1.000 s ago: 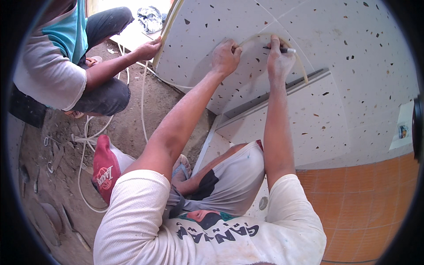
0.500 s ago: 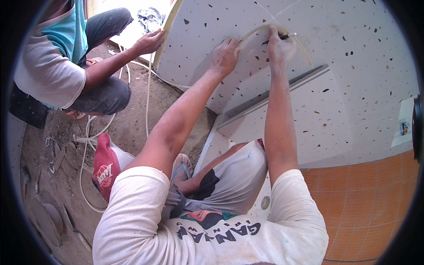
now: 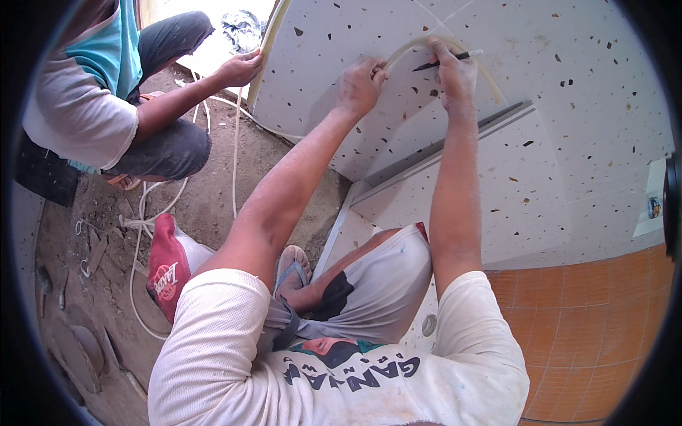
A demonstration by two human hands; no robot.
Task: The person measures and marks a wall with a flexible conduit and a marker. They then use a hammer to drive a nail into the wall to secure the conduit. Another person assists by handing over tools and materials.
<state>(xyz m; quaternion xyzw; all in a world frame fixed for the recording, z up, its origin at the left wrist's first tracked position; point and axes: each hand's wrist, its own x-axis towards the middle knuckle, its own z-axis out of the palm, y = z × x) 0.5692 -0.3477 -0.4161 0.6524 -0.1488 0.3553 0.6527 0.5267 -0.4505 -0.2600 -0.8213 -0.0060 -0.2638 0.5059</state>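
Observation:
A pale, clear hose (image 3: 410, 47) arcs against the speckled white wall panel (image 3: 597, 64). My left hand (image 3: 361, 86) is closed on the hose at the left end of the arc. Up to the right, my right hand (image 3: 457, 75) grips a slim black pen (image 3: 426, 67) with a white end, its dark point toward the left. The right fingertips touch the top of the arc; whether they also pinch the hose I cannot tell. Past that hand the hose's end slants down along the panel.
A co-worker's hand (image 3: 241, 69) is at the panel's left edge, near a hanging hose (image 3: 236, 149). More hose (image 3: 142, 220) loops over the dirt floor. A trowel (image 3: 110, 348) and other tools lie lower left. A grey ledge (image 3: 440, 149) juts below my hands; orange tiles (image 3: 575, 326) are right.
My right hand has shifted slightly right and down, and more of the pen's dark end shows at its left. The left hand has turned slightly, still on the hose.

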